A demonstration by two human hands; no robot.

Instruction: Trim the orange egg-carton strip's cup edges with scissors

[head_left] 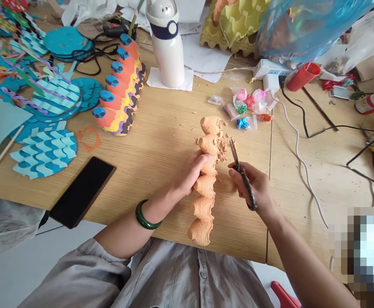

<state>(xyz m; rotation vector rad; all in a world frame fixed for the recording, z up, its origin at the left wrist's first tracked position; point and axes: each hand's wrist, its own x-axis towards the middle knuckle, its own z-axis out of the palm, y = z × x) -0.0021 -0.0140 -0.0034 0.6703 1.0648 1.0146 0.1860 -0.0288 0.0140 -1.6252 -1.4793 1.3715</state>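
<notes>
My left hand (189, 173) is closed round the middle of a long orange egg-carton strip (204, 205) that stands on edge on the wooden table (154, 145). A green bangle sits on that wrist. My right hand (254, 188) grips a pair of dark scissors (242, 173), blades pointing up toward the strip's upper part, close beside it. Small orange scraps lie around the blades.
A black phone (82, 191) lies at the front left. Blue scalloped paper discs (45, 152) and a painted orange carton row (119, 90) fill the left. A white bottle (167, 42), small bags of coloured bits (249, 105), a power strip and cables lie behind and right.
</notes>
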